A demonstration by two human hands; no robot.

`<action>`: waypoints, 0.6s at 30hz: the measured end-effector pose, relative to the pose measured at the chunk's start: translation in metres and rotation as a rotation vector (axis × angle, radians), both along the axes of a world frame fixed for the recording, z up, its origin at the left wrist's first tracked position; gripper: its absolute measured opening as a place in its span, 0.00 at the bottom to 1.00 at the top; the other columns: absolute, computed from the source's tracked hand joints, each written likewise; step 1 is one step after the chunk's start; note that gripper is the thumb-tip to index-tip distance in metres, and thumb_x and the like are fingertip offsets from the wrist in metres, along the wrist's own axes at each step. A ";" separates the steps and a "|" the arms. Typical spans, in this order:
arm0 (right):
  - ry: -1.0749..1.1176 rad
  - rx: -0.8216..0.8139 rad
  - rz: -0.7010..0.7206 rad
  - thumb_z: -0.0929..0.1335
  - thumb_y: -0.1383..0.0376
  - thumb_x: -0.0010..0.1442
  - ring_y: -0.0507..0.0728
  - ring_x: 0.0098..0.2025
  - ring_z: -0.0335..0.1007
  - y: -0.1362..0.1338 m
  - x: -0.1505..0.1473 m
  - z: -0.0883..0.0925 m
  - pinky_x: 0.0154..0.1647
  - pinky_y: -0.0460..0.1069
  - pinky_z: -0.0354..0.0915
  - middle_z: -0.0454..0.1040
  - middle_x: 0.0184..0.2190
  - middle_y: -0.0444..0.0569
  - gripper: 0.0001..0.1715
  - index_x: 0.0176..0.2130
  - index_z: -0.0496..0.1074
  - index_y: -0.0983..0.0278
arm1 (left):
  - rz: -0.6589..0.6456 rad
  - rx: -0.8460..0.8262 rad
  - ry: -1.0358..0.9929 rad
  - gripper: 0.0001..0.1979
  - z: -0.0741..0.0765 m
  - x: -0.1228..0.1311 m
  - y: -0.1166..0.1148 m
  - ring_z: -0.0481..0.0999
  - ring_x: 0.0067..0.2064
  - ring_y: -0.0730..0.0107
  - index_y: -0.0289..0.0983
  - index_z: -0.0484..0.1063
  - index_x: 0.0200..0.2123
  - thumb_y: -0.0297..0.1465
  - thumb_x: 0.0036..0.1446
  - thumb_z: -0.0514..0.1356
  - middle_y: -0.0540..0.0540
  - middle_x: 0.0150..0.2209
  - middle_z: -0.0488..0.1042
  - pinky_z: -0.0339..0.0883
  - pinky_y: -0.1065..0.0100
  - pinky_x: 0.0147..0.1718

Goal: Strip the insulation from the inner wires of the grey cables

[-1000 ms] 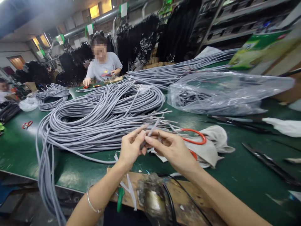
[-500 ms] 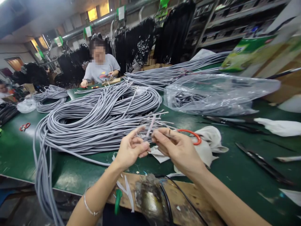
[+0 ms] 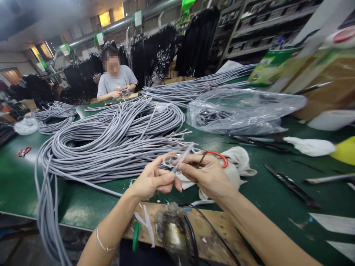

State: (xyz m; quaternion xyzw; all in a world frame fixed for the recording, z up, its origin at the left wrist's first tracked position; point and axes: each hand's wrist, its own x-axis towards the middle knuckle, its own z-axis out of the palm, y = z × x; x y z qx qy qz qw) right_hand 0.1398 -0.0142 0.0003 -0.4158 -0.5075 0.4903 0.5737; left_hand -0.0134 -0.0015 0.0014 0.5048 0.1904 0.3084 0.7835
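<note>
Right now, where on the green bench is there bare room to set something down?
Bare green table shows near the front edge left of the left hand, below the grey cable coil. Another patch lies between the white cloth and black strip. The middle, around both hands and the plastic bag, is crowded.

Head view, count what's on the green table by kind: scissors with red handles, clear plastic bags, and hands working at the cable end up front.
Red-handled scissors: 2, one by the cloth, one at the far left
Clear plastic bags: 2, one large, one small
Hands on the cable end: 2, left hand, right hand
Total: 6
</note>
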 end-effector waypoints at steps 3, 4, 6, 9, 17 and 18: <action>-0.040 0.109 -0.158 0.75 0.54 0.40 0.49 0.20 0.55 -0.002 -0.007 -0.002 0.17 0.45 0.48 0.65 0.17 0.44 0.17 0.18 0.70 0.63 | 0.074 -0.003 -0.010 0.35 0.000 0.003 -0.002 0.53 0.13 0.87 0.37 0.59 0.50 0.43 0.42 0.69 0.52 0.20 0.72 0.44 0.76 0.15; -0.058 0.136 -0.188 0.75 0.55 0.41 0.49 0.20 0.55 -0.003 -0.008 -0.002 0.17 0.45 0.48 0.65 0.18 0.44 0.17 0.18 0.69 0.63 | 0.091 -0.008 -0.012 0.33 -0.001 0.004 -0.002 0.53 0.13 0.87 0.37 0.60 0.47 0.44 0.42 0.69 0.52 0.20 0.72 0.43 0.77 0.14; -0.077 0.153 -0.203 0.74 0.56 0.44 0.48 0.19 0.53 -0.005 -0.011 -0.004 0.16 0.45 0.46 0.63 0.18 0.43 0.16 0.20 0.68 0.62 | 0.110 -0.014 -0.016 0.30 -0.002 0.007 -0.002 0.53 0.12 0.87 0.38 0.60 0.42 0.44 0.41 0.69 0.53 0.19 0.71 0.42 0.77 0.14; -0.032 0.091 -0.160 0.72 0.52 0.46 0.46 0.16 0.46 -0.006 -0.017 -0.008 0.14 0.45 0.42 0.58 0.15 0.39 0.18 0.23 0.67 0.62 | 0.165 0.006 -0.018 0.29 -0.003 0.009 -0.002 0.52 0.11 0.86 0.38 0.59 0.39 0.46 0.40 0.69 0.55 0.16 0.70 0.41 0.78 0.13; 0.009 -0.022 -0.186 0.71 0.49 0.45 0.47 0.15 0.47 -0.001 -0.023 -0.016 0.14 0.45 0.44 0.54 0.12 0.38 0.20 0.22 0.67 0.63 | 0.407 0.013 0.006 0.27 -0.003 0.012 -0.003 0.52 0.11 0.87 0.36 0.61 0.31 0.46 0.37 0.70 0.55 0.15 0.69 0.39 0.79 0.11; 0.002 -0.030 -0.204 0.71 0.51 0.45 0.47 0.16 0.48 0.000 -0.022 -0.016 0.14 0.45 0.45 0.55 0.12 0.38 0.19 0.21 0.66 0.63 | 0.401 -0.001 -0.011 0.26 -0.003 0.012 -0.003 0.54 0.11 0.87 0.36 0.62 0.31 0.44 0.37 0.70 0.54 0.16 0.70 0.39 0.79 0.11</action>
